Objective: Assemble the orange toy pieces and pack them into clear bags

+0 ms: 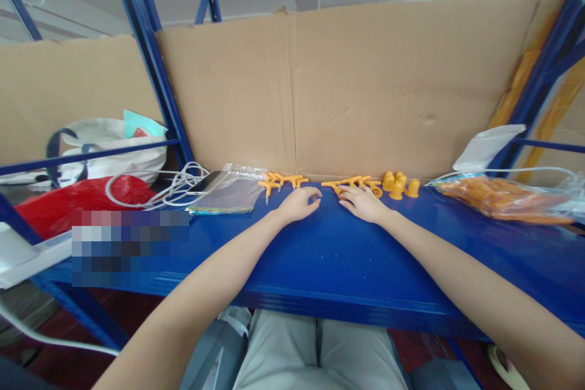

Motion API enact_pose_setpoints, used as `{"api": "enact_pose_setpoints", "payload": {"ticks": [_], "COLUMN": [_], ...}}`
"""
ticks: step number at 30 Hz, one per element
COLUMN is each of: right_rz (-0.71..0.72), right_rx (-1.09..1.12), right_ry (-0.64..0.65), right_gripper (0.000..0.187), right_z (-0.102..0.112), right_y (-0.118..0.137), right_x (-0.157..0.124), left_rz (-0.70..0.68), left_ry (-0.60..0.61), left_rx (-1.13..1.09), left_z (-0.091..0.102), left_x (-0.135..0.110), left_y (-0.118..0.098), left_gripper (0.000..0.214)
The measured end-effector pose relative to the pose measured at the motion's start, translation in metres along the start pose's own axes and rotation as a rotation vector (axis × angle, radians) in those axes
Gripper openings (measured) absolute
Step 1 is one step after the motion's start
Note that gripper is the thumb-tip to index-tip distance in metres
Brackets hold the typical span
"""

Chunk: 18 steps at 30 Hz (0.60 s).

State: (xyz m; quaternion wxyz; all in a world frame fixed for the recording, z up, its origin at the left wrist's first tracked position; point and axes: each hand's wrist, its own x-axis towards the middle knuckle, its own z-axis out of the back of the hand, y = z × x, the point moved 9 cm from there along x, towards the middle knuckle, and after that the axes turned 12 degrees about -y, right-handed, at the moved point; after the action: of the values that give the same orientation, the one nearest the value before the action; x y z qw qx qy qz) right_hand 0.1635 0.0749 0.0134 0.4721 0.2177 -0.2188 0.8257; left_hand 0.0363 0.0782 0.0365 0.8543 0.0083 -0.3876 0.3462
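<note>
My left hand (298, 205) hovers low over the blue shelf, fingers curved and thumb apart, with nothing visible in it. Just behind it lie several orange T-handled corkscrews (271, 183), some with metal spirals showing. My right hand (363, 202) reaches over a group of orange T-shaped handle pieces (355, 181), its fingers spread and its fingertips at the nearest ones. Whether it presses on them I cannot tell. An orange ring-shaped part (377, 191) shows beside its knuckles. Farther right stand several orange bell-shaped caps (397, 189).
A clear plastic bag (233, 192) lies left of the corkscrews, beside a coiled white cable (183, 186) and a red bag (86, 198). On the right sits a plastic bag of orange parts (503, 195). A cardboard sheet (365, 85) walls off the back between blue posts.
</note>
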Motion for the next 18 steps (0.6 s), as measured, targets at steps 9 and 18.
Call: {"api": "enact_pose_setpoints", "payload": {"ticks": [9, 18], "right_rz": [-0.139, -0.226], "right_rx": [-0.027, 0.009], "right_ry": [0.134, 0.189], "right_gripper": [0.046, 0.05], "right_z": [-0.006, -0.018], "right_y": [-0.008, -0.02], "right_x": [-0.002, -0.006], "left_rz": [-0.01, -0.005], "left_ry": [0.038, 0.059], "left_rx": [0.043, 0.043], "left_z": [-0.001, -0.002], "left_x": [0.0, 0.0], "left_y": [0.0, 0.001], "left_gripper": [0.017, 0.017]}}
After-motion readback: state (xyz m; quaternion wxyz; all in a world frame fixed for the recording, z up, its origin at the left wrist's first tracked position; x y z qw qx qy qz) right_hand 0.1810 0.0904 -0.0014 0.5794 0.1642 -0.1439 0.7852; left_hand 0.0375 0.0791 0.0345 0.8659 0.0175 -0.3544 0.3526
